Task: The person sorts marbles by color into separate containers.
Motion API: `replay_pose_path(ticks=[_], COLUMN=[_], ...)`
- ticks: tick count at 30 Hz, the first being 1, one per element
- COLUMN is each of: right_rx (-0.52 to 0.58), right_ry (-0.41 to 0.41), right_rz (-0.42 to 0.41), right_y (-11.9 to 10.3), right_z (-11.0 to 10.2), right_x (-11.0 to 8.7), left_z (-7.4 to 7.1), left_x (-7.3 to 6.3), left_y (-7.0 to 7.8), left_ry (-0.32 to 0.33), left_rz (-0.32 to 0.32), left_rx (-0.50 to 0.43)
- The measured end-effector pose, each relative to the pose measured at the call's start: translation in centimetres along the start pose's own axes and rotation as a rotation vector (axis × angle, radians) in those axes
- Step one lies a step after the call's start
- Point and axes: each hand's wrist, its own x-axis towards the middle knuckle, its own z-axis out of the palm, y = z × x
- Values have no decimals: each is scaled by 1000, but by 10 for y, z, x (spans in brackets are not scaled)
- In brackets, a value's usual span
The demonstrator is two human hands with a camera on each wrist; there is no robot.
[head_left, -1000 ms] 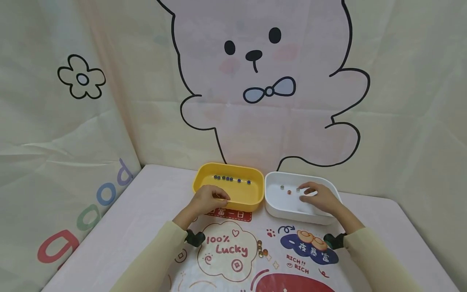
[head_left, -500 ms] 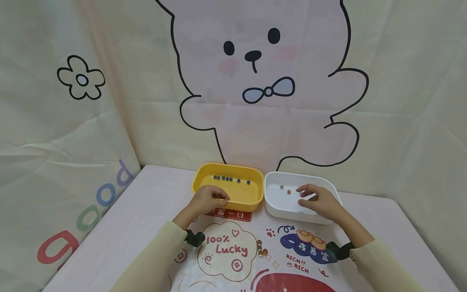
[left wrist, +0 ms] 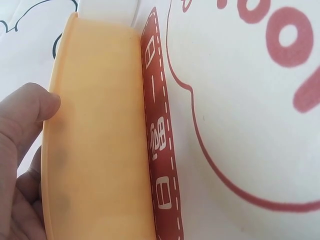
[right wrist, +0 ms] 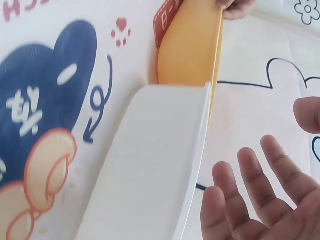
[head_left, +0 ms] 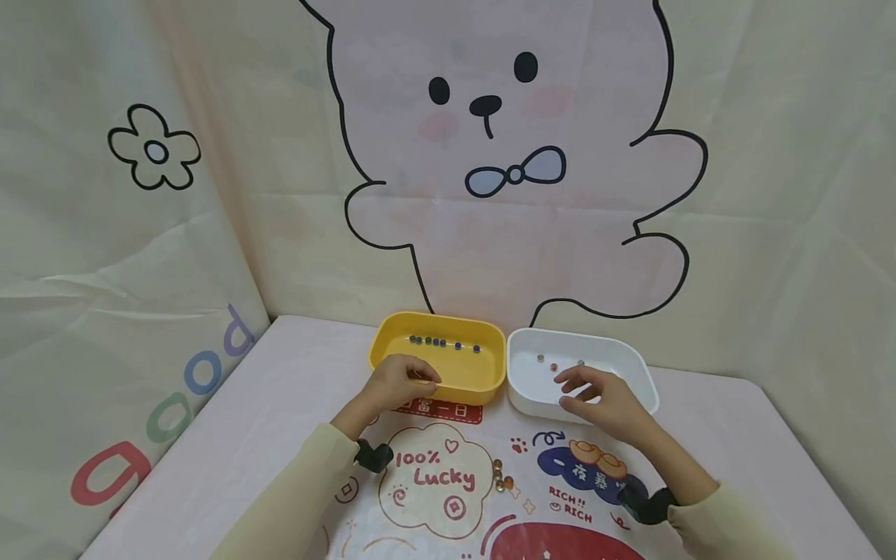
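My left hand (head_left: 402,381) holds the near rim of the yellow tray (head_left: 392,327); in the left wrist view its thumb (left wrist: 42,102) lies on the rim with other fingers behind it. Inside that tray, several dark blue beads (head_left: 436,342) form a loose row. My right hand (head_left: 609,400) is over the near side of the white tray (head_left: 630,358), fingers loosely bent and apart. Its palm (right wrist: 280,220) faces the right wrist camera with nothing held. A clear bead (head_left: 540,358), an orange bead (head_left: 554,367) and a pale bead (head_left: 580,363) lie in the white tray.
Several amber and gold beads (head_left: 499,476) lie on the printed tablecloth (head_left: 434,482) in front of the trays, which stand side by side. A curtain with a bear drawing (head_left: 518,233) hangs behind the table.
My right hand has drawn back toward me and slightly left, its fingers leaving the pale bead, which shows a little farther right than before. The left hand stays at the yellow tray.
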Motion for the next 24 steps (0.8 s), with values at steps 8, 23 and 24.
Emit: replay_pose_path(ticks=[8, 23, 24], right_rx=[85, 87, 83], right_ry=[-48, -145, -153], right_rz=[21, 9, -3], right_y=[-6, -13, -13], right_z=[19, 43, 44], right_x=[-6, -17, -18], left_z=[-1, -1, -1], left_x=[-1, -2, -2], left_y=[1, 2, 2], left_ry=[2, 1, 2], left_rz=[-1, -8, -7], left_rx=[-7, -5, -3])
